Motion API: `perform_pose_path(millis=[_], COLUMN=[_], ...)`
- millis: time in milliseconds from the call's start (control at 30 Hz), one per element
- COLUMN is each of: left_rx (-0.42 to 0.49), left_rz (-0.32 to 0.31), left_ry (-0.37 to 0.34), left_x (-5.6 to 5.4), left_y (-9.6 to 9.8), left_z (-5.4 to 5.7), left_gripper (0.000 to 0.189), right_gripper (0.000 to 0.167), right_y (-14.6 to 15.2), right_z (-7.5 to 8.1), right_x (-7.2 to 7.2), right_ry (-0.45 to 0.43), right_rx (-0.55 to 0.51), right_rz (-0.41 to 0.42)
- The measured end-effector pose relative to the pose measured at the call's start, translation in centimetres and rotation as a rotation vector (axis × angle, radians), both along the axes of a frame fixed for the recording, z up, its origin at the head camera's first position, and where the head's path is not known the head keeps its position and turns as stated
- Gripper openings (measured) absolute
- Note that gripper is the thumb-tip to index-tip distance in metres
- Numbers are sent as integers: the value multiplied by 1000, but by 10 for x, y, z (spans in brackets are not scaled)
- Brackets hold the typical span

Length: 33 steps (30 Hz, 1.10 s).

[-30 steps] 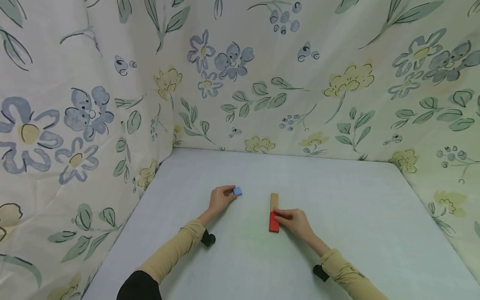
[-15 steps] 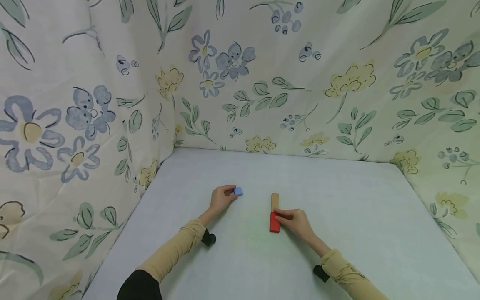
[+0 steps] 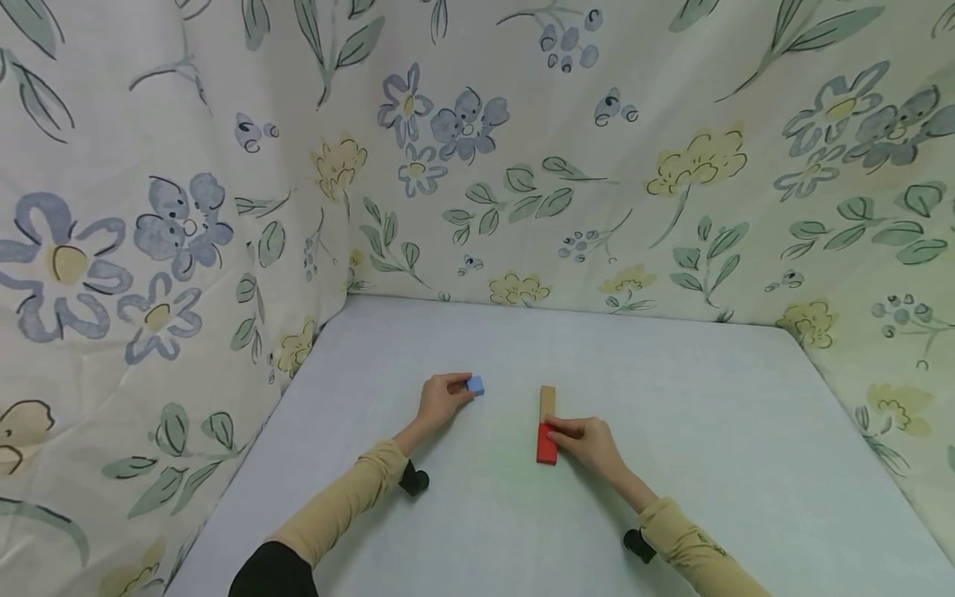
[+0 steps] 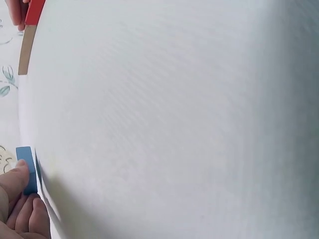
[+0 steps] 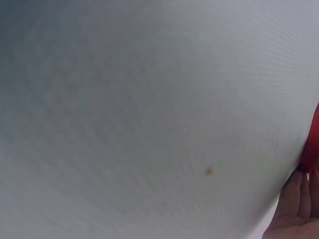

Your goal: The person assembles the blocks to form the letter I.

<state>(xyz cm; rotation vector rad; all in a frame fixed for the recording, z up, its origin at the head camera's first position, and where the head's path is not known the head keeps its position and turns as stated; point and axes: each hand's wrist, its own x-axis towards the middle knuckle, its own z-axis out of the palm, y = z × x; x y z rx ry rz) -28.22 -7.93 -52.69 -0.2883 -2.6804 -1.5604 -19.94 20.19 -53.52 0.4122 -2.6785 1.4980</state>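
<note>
My left hand (image 3: pixel 442 398) pinches a small blue block (image 3: pixel 476 385) between thumb and fingers, left of the table's middle. In the left wrist view the thumb lies across the face of the blue block (image 4: pixel 26 158), and a shadow falls beside it. To the right, a natural-wood block (image 3: pixel 548 403) and a red block (image 3: pixel 547 448) lie end to end in a straight line, the red one nearer me. My right hand (image 3: pixel 593 444) pinches the red block close to where the two meet. Only part of the red block (image 5: pixel 311 147) shows in the right wrist view.
A pale cloth-covered table (image 3: pixel 701 390) spreads around both hands. Floral curtains (image 3: pixel 462 224) hang along its back and sides. Black wrist cameras (image 3: pixel 414 478) sit below each wrist, close over the table. A small brown spot (image 5: pixel 209 171) marks the cloth in the right wrist view.
The left hand and the blue block have shifted very slightly toward me. The right hand, the red block and the wood block stay in place.
</note>
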Motion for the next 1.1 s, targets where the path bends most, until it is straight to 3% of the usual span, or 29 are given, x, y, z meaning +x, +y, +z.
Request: perform_pose_path(millis=[233, 700, 1100], left_rx=[30, 48, 41], left_rz=[-50, -86, -138], left_ry=[12, 27, 39], left_x=[1, 1, -3], left_y=[8, 26, 51], left_z=[7, 20, 35], left_gripper=[35, 34, 36], right_gripper=[33, 32, 32], right_y=[-1, -2, -2], right_z=[2, 2, 3], right_x=[0, 0, 0], right_ry=[-3, -29, -49], right_rx=[-2, 5, 17], right_rz=[-1, -8, -22])
